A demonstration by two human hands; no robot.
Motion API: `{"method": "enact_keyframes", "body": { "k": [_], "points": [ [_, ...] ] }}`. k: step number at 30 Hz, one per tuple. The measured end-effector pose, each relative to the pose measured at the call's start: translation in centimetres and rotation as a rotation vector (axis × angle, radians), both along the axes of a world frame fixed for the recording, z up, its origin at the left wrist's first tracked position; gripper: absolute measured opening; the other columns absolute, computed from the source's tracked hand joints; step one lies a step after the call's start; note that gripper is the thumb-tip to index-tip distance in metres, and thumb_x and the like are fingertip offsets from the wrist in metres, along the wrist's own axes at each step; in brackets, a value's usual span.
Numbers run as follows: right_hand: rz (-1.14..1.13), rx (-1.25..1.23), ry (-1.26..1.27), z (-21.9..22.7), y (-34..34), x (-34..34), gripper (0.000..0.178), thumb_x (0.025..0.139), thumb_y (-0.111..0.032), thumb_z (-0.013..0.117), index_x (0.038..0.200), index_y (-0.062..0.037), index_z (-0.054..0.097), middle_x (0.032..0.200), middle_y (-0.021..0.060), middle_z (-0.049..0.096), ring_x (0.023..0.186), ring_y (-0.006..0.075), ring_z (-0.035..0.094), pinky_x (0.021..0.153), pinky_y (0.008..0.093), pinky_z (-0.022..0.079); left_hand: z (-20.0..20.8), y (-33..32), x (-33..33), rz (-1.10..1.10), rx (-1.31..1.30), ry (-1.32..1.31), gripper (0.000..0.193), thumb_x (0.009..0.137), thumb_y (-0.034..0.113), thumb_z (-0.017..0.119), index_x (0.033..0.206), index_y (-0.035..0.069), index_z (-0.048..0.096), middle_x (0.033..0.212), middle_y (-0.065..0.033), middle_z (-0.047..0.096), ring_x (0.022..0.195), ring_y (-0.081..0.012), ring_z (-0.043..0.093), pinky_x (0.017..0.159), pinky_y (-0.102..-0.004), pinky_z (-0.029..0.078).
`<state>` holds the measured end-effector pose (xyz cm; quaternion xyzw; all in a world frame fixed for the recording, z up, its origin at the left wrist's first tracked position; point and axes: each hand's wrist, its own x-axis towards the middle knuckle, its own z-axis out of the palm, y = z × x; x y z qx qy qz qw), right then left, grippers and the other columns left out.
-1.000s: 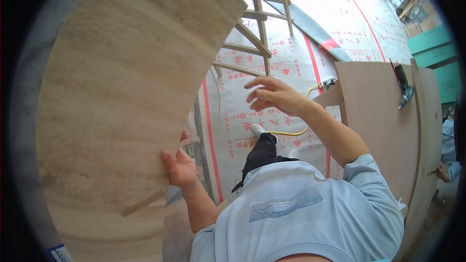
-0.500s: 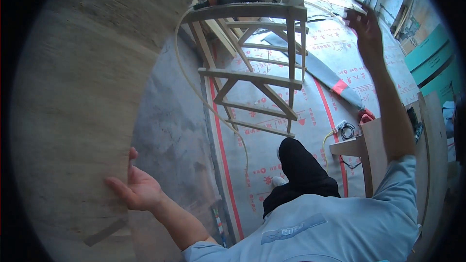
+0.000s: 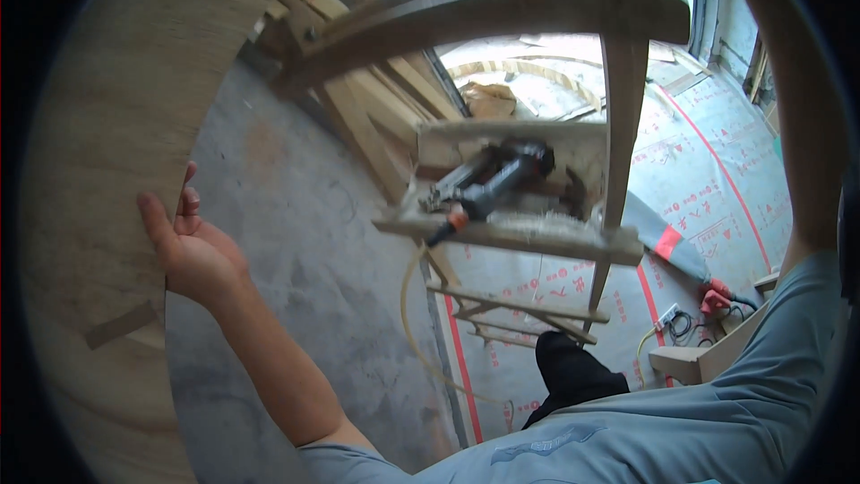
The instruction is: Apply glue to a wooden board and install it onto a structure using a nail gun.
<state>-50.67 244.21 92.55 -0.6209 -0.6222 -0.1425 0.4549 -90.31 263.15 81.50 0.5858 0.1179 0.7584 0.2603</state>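
Observation:
My left hand (image 3: 193, 251) grips the right edge of a large plywood panel (image 3: 98, 161), thumb on its near face and fingers behind the edge. The panel stands upright along the left of the view. My right forearm (image 3: 811, 108) is raised along the right rim and its hand lies outside the picture. In front of me is a wooden stepladder (image 3: 618, 125) with a nail gun (image 3: 506, 184) on its shelf. A yellowish air hose (image 3: 408, 323) hangs from the gun. A hammer head (image 3: 573, 193) shows beside it.
Timber boards (image 3: 358, 116) lean behind the ladder. Printed protective sheeting (image 3: 708, 143) covers the floor at right, with a long grey strip (image 3: 649, 220) on it. A power strip with coiled cable (image 3: 676, 323) lies near a wooden piece (image 3: 681, 363). Bare concrete (image 3: 287, 215) is at left.
The view has tilted up and moved closer to the ladder, whose top looms larger. My right arm has risen so its hand has left the picture. My left hand stays on the panel.

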Motion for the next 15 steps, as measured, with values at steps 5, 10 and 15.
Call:
{"method": "enact_keyframes", "body": {
  "k": [5, 10, 15],
  "points": [
    [0.128, -0.741, 0.012, -2.5, 4.0, 0.4, 0.053, 0.087, -0.05, 0.062, 0.123, -0.0105, 0.058, 0.108, 0.0104, 0.066, 0.092, 0.0199, 0.064, 0.076, 0.0316, 0.052, 3.0, 10.3, 3.7, -0.13, -0.302, 0.119, 0.045, 0.097, 0.033, 0.053, 0.126, -0.002, 0.054, 0.12, -0.0089, 0.06, 0.104, -0.0209, 0.057, 0.091, -0.0312, 0.041],
    [0.331, -0.909, -0.014, -1.4, 4.4, -0.2, 0.054, 0.084, -0.048, 0.067, 0.121, -0.0093, 0.059, 0.109, 0.0113, 0.064, 0.104, 0.0255, 0.058, 0.09, 0.036, 0.045, 4.5, 14.6, 6.8, 0.013, -0.402, 0.304, 0.047, 0.097, 0.036, 0.055, 0.124, -0.002, 0.055, 0.112, -0.0079, 0.061, 0.101, -0.016, 0.057, 0.088, -0.0271, 0.042],
    [0.282, -0.956, 0.007, -1.2, 1.8, -1.2, 0.046, 0.085, -0.039, 0.069, 0.118, -0.0081, 0.06, 0.101, 0.0093, 0.064, 0.101, 0.0246, 0.057, 0.087, 0.0364, 0.044, 2.2, 18.2, 11.7, -0.331, -0.468, 0.166, 0.046, 0.098, 0.035, 0.054, 0.126, -0.002, 0.053, 0.11, -0.0081, 0.063, 0.096, -0.0163, 0.057, 0.087, -0.0267, 0.044]
  ]
}}
